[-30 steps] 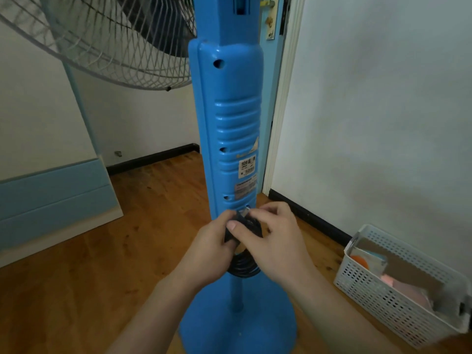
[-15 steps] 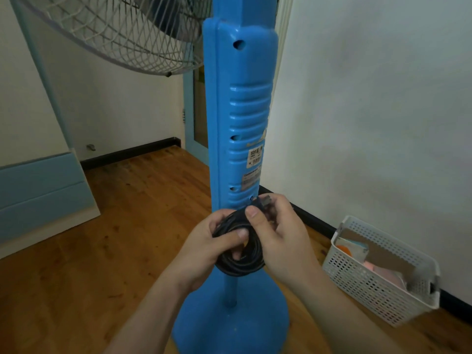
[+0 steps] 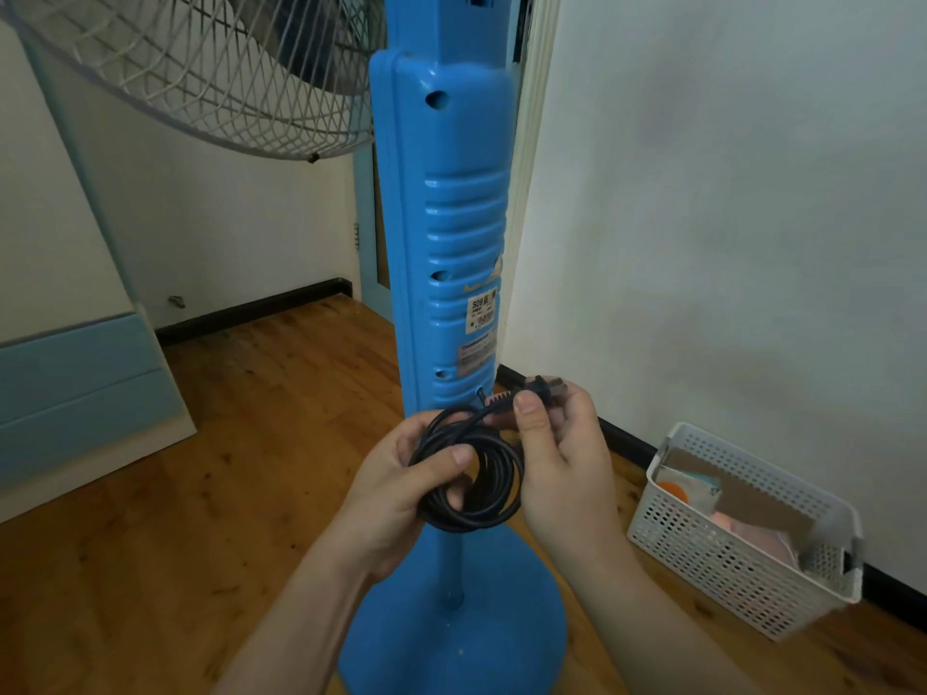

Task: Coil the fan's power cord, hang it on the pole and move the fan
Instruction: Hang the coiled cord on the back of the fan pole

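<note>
While the coiled cord (image 3: 469,474) is gripped by the left hand (image 3: 401,486), its plug (image 3: 539,388) is pinched by the right hand (image 3: 562,453), seemingly for securing beside the pole (image 3: 446,243).

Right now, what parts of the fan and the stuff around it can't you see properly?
All from the head view:
- Fan head: cut off by the top and left edges.
- Labels on the blue pole: print too small to read.
- Where the power cord joins the pole: hidden behind the coil and the left hand.
- Plug: prongs covered by the right hand.
- White basket: contents blurred, partly hidden by its wall.
</note>
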`<state>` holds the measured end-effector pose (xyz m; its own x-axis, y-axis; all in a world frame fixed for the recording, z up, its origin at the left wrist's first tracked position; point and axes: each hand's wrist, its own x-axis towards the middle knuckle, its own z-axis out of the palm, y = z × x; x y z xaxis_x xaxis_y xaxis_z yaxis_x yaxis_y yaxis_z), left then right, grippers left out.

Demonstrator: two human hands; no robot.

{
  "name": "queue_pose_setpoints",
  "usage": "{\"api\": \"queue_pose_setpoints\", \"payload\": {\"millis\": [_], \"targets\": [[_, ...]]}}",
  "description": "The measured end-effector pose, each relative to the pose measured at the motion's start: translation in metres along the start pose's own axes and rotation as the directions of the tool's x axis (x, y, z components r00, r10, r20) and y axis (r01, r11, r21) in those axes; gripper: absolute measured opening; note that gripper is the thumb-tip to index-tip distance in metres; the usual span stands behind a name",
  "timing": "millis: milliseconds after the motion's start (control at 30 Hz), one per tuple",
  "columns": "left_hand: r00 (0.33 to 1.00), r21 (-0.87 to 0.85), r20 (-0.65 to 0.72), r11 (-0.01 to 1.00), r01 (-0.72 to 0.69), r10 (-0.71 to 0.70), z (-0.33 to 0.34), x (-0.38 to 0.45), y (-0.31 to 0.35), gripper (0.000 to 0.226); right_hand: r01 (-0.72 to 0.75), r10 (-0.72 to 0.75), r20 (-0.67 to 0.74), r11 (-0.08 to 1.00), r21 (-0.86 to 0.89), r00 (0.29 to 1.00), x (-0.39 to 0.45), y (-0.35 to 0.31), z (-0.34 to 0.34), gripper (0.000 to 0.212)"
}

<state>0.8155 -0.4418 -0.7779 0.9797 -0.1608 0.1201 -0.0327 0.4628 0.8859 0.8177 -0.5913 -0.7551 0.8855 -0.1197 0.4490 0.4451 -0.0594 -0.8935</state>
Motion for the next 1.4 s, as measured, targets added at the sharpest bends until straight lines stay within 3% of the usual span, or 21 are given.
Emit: {"api": "queue_pose_setpoints", "payload": {"millis": [233,367,533,700,800,967,1167,1333,1400], "targets": [[0.996,0.169,-0.066,0.984,-0.054,0.066,0.007,-0.004,-0.002,0.055,-0.128,0.140,-0.053,0.976,0.175,0.989,0.005,-0.005,0.007,0.015],[0.989,0.254,-0.106,0.965,-0.069,0.099,0.010,0.000,-0.001,0.044,-0.175,0.199,-0.056,0.940,0.293,0.978,0.009,-0.008,0.012,0.024],[0.982,0.319,-0.122,0.943,-0.097,0.142,0.013,0.001,-0.001,0.048,-0.191,0.333,-0.129,0.772,0.606,0.934,0.019,-0.011,0.017,0.022],[0.965,0.281,-0.196,0.953,-0.113,0.172,0.013,0.002,-0.006,0.047,-0.198,0.451,-0.132,0.611,0.766,0.883,0.019,-0.013,0.022,0.016],[0.963,0.248,-0.196,0.960,-0.133,0.184,0.016,0.005,-0.006,0.047,-0.181,0.459,-0.166,0.620,0.764,0.873,0.021,-0.010,0.021,0.017],[0.962,0.278,-0.176,0.948,-0.156,0.210,0.021,0.008,-0.008,0.053,-0.127,0.402,-0.288,0.744,0.656,0.869,0.027,-0.013,0.020,0.038],[0.975,0.096,-0.195,0.992,-0.086,0.103,0.020,0.009,-0.010,0.066,-0.053,0.492,-0.353,0.637,0.769,0.796,0.031,-0.017,0.023,0.024],[0.992,-0.020,-0.114,0.998,-0.057,0.054,0.013,0.008,-0.013,0.055,-0.035,0.414,-0.351,0.687,0.726,0.840,0.028,-0.008,0.022,0.026],[0.992,-0.037,-0.111,0.997,-0.061,0.057,0.014,0.008,-0.013,0.051,-0.047,0.360,-0.360,0.762,0.646,0.861,0.025,-0.003,0.021,0.031]]}}
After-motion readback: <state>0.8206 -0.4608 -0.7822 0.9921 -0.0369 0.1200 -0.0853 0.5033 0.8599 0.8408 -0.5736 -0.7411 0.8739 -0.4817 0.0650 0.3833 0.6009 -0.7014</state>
